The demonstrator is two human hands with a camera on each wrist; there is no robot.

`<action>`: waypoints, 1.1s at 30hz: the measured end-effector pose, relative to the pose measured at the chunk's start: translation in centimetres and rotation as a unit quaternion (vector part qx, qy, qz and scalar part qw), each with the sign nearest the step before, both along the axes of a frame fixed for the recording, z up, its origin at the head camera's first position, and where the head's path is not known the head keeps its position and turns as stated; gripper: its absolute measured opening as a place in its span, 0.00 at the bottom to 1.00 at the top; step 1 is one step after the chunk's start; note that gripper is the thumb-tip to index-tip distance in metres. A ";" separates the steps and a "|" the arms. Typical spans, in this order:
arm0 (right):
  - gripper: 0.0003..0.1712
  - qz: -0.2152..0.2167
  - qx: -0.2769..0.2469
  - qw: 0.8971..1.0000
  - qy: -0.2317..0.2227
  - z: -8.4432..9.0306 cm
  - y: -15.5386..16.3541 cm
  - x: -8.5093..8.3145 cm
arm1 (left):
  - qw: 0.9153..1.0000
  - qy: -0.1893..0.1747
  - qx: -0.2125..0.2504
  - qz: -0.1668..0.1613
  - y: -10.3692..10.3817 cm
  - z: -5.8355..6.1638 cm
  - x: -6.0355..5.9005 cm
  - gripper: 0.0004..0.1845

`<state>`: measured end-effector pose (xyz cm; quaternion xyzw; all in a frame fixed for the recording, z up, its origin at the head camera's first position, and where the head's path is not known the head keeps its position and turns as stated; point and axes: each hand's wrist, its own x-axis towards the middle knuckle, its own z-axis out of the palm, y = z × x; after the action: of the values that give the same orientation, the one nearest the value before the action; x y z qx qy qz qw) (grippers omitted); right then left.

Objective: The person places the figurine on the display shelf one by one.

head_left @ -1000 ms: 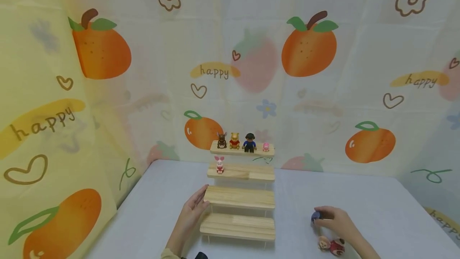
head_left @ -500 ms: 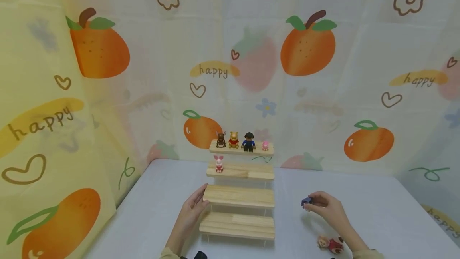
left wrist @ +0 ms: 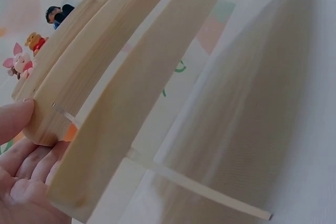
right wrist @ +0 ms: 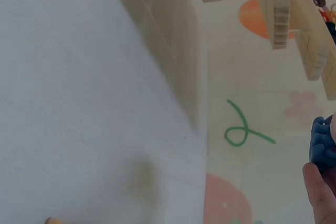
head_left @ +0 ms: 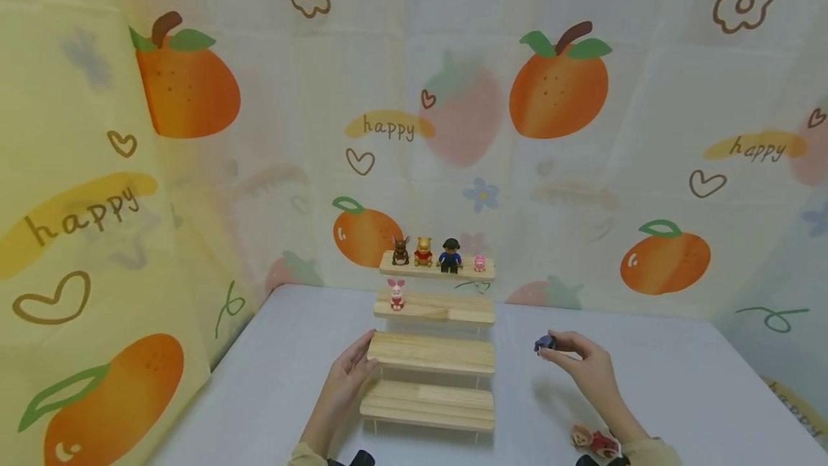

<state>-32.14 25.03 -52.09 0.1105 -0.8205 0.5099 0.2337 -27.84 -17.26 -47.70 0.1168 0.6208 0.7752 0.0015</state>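
My right hand (head_left: 590,365) pinches a small blue toy figurine (head_left: 545,343) between thumb and fingers, raised over the table right of a wooden tiered shelf (head_left: 430,352). In the right wrist view the blue figurine (right wrist: 322,142) shows at the right edge, partly hidden by the fingers. My left hand (head_left: 349,376) grips the left end of the second board from the bottom. The left wrist view has its thumb (left wrist: 17,119) against the board's end and the fingers beneath. A piglet figurine (head_left: 396,295) sits at the left of the second board from the top.
Along the top board stand a brown long-eared figurine (head_left: 400,252), a yellow bear in red (head_left: 423,252), a figure in blue and black (head_left: 450,256) and a small pink one (head_left: 479,263). A red-clad figurine (head_left: 595,442) lies on the white table (head_left: 259,380). A fruit-print cloth (head_left: 453,42) hangs behind.
My right hand has lifted the blue figurine from beside the red-clad one and carried it up and left, towards the shelf. My left hand keeps its grip on the board.
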 end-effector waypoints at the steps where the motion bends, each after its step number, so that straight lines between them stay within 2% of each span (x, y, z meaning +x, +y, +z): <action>1: 0.23 0.002 -0.006 1.000 0.005 -0.7 0.3 -0.7 | 1.000 -0.001 -0.001 0.000 0.0 0.0 0.0 0.32; 4: 0.24 0.008 -0.027 1.000 0.014 -1.4 0.4 -2.0 | 1.000 -0.005 -0.003 0.004 0.0 -0.1 -0.1 0.32; 9: 0.24 -0.005 -0.028 0.999 0.039 -1.3 -0.1 -3.1 | 1.000 -0.006 -0.004 0.005 0.0 0.0 -0.1 0.32; 16: 0.24 -0.027 0.011 0.997 0.075 -1.7 -1.3 -5.1 | 1.000 -0.003 -0.012 0.011 -0.1 0.1 0.1 0.32; 18: 0.24 -0.015 0.005 0.996 0.089 -1.6 -1.9 -5.8 | 1.000 0.004 -0.015 0.010 -0.1 0.1 0.1 0.32; 21: 0.23 0.031 -0.014 0.993 0.115 -0.8 -3.2 -6.3 | 1.000 0.004 -0.019 0.014 -0.1 0.1 0.0 0.32; 24: 0.21 0.086 -0.060 0.986 0.131 2.6 -5.5 -4.6 | 1.000 -0.004 -0.010 0.012 -0.1 0.0 0.0 0.32; 27: 0.18 0.118 -0.093 0.980 0.133 7.9 -8.3 -1.0 | 1.000 -0.007 0.000 0.007 0.0 -0.1 -0.1 0.32; 28: 0.17 0.120 -0.102 0.979 0.131 10.0 -9.4 0.4 | 1.000 -0.009 0.004 0.004 0.0 -0.1 -0.1 0.32; 29: 0.16 0.114 -0.099 0.980 0.130 11.3 -10.2 1.2 | 1.000 -0.009 0.004 0.004 0.0 -0.1 -0.1 0.32; 31: 0.15 0.102 -0.089 0.985 0.102 14.6 -11.9 3.6 | 1.000 -0.010 0.004 0.005 0.0 -0.1 -0.2 0.32; 33: 0.14 0.085 -0.082 0.990 0.077 15.8 -12.8 4.2 | 1.000 -0.010 0.001 0.006 0.0 -0.1 -0.2 0.33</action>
<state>-27.90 12.20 -36.32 0.1988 -0.7430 0.5838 0.2600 -28.01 -17.21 -47.83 0.1051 0.6207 0.7770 0.0032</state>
